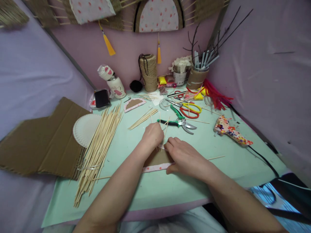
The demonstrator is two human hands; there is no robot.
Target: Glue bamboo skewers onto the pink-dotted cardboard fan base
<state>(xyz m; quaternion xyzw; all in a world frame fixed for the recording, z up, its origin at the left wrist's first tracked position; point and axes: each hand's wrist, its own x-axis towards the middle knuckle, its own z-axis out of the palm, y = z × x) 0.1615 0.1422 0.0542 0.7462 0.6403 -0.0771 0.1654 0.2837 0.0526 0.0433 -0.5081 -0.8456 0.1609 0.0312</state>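
Note:
A brown cardboard piece (159,157) with a pink-dotted white cloth edge lies at the front middle of the table. My right hand (186,153) grips its right side, thumb at the near edge and fingers at the far edge. My left hand (153,136) is closed over its far left part, around thin bamboo skewers; the fingertips are hidden. Several skewers (166,132) stick out from the far edge, between and beyond my hands. Past them lie green-handled pruning shears (178,123), with the blades apart.
A large skewer bundle (99,145), paper plate (84,129) and cardboard sheet (46,136) lie left. A few skewers (143,119) and a small cloth-edged half-round (134,104) lie beyond my hands. Scissors (190,108) rest behind the shears. A corded glue gun (230,131) lies right; twine (149,72) stands behind.

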